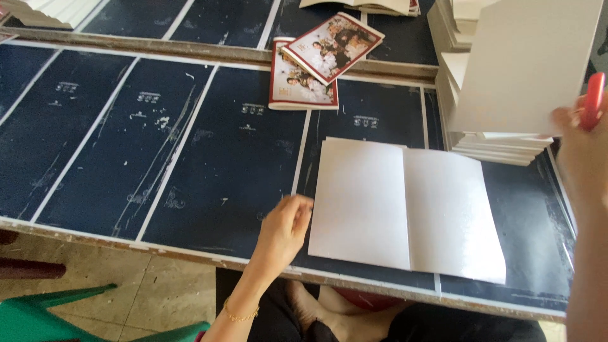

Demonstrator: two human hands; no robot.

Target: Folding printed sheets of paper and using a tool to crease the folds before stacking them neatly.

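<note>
An open white booklet cover [405, 206] lies flat on the dark blue table [190, 158], blank side up, with a fold down its middle. My left hand [285, 231] rests at its left edge, fingers curled and touching the sheet's border. My right hand [582, 149] is raised at the far right, holding up a white sheet [525, 63] and a red tool [593, 101] whose shape is mostly hidden.
Two finished booklets with red pictured covers [316, 60] lie at the back centre. A stack of white sheets [494, 142] stands at the right behind the open cover. More white stacks sit at the top edge. A green plastic chair [50, 313] is below left.
</note>
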